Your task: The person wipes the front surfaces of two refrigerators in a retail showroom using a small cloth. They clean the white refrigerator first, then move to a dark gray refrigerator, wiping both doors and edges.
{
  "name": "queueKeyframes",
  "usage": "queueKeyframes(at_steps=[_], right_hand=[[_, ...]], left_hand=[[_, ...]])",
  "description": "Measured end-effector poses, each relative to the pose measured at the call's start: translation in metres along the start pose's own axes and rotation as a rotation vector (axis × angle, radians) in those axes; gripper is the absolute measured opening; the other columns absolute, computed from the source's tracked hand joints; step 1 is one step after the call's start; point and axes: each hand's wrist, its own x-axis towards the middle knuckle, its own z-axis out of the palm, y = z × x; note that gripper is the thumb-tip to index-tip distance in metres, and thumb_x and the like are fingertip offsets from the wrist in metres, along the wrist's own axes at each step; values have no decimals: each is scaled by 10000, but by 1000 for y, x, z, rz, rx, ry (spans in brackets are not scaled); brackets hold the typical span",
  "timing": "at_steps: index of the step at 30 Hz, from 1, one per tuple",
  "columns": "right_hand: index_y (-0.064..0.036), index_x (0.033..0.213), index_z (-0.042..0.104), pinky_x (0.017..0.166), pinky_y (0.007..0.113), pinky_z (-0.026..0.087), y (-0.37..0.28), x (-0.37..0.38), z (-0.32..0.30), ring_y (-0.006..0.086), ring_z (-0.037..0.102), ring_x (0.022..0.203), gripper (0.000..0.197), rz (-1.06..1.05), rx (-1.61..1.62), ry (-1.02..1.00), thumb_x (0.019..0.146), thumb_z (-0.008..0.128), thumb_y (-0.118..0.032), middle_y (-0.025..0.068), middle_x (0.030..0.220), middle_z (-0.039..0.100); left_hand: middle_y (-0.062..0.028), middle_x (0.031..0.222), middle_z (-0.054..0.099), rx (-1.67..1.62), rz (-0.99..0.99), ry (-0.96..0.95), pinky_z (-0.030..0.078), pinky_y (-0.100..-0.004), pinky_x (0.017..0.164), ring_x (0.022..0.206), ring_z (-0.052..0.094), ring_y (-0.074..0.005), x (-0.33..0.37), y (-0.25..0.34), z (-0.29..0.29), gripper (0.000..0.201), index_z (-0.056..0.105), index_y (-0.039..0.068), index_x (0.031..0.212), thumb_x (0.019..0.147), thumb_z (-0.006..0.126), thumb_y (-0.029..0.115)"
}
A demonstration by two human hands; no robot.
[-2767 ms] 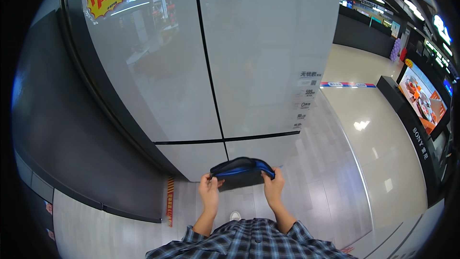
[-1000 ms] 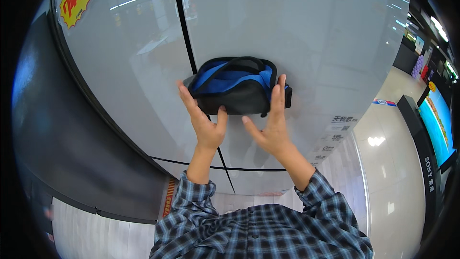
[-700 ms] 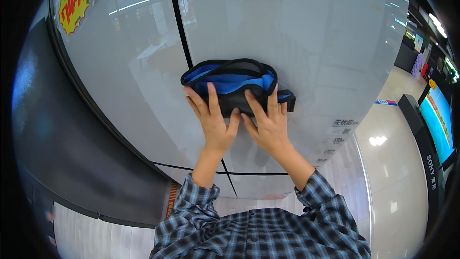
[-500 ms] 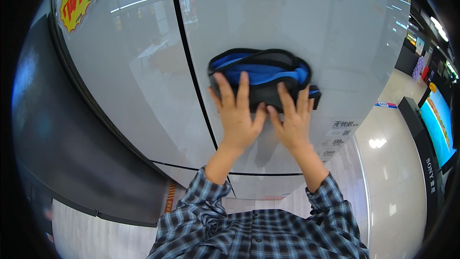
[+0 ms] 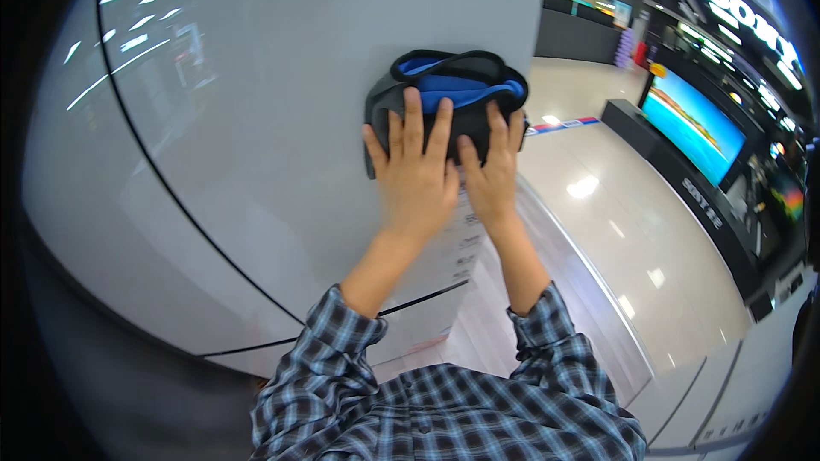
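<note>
A black and blue fabric pouch (image 5: 461, 90) with dark edging and a looped band along its top rests against the glossy white refrigerator door (image 5: 282, 111). My left hand (image 5: 414, 179) lies flat over the pouch's left and middle part, fingers spread. On its right part, my right hand (image 5: 491, 171) also presses with stretched fingers. The two thumbs come close together below the blue section. Neither hand wraps round the pouch, and its back is hidden against the door.
A dark vertical seam (image 5: 162, 179) divides the refrigerator doors on the left. Off to the right, a lit television (image 5: 694, 124) stands on a long black plinth (image 5: 675, 175). Between them runs a shiny tiled floor (image 5: 589, 205). White appliances (image 5: 739, 384) stand at lower right.
My view has turned to the right, bringing the door's right edge and more of the television into sight. Both hands have shifted right along the door together with the pouch.
</note>
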Motion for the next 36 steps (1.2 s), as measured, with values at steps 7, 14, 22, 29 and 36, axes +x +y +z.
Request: queueKeyframes(at_steps=[7,14,22,29,36], right_hand=[[-9,1302,413,997,452,343,13,-8,-1,456,355,1224,515,103,24,-44,832,605,-96,277,1374,288],[2,1272,407,980,448,352,26,-31,6,463,379,1182,499,128,-18,-86,820,607,-70,282,1354,291],[3,1256,377,971,444,364,61,-94,13,471,387,1173,519,249,-83,-205,803,623,-60,304,1342,284],[13,1227,361,861,437,449,75,-138,15,449,447,1109,537,431,-169,-395,795,648,-121,266,1286,339],[63,1290,300,946,432,418,97,-178,18,468,383,1213,640,526,-176,-523,809,646,-179,305,1395,252]], left_hand=[[-162,1519,156,-28,5,-112,91,-645,1055,1278,313,-461,-12,-5,18,715,355,176,1413,747,614,133],[-162,1512,178,5,-15,-236,166,-669,1021,1212,378,-461,-37,-17,28,713,368,166,1405,735,609,125],[-157,1378,388,31,-9,-433,255,-618,1014,1158,440,-376,-91,-25,49,690,352,126,1412,761,580,120],[-218,1385,347,-34,-93,-700,149,-610,1068,1251,341,-403,-147,-39,66,719,276,44,1422,760,551,104],[-216,1354,358,-28,-147,-798,161,-513,1110,1283,318,-371,-181,-35,69,782,233,-72,1394,710,589,60]])
